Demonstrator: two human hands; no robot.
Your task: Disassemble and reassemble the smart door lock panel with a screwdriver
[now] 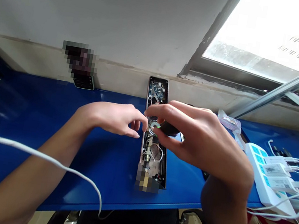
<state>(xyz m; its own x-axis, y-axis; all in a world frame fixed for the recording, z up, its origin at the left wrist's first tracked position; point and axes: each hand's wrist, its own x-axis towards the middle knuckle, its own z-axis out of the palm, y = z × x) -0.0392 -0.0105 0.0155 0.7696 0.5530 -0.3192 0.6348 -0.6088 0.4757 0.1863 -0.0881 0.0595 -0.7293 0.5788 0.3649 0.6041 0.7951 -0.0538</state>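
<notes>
A long, narrow open casing [156,158] lies lengthwise in front of me; it looks like a smart door lock with its inside exposed. It has a circuit board [157,90] at the far end, with thin wires and metal parts further down. My right hand [191,134] is closed around a dark-handled screwdriver [170,129] with a green band, over the casing's middle. The screwdriver's tip is hidden. At the casing's left edge is my left hand [121,118], its fingers bent and thumb apart, holding nothing I can see. Its index fingertip appears to touch the edge.
A phone [84,81] leans against the wall on the left. To the right, a white power strip [261,172] holds several plugged chargers. A clear plastic bag [229,122] lies behind it. A white cable [78,174] crosses in front of my left forearm. The blue table [111,167] ends near me.
</notes>
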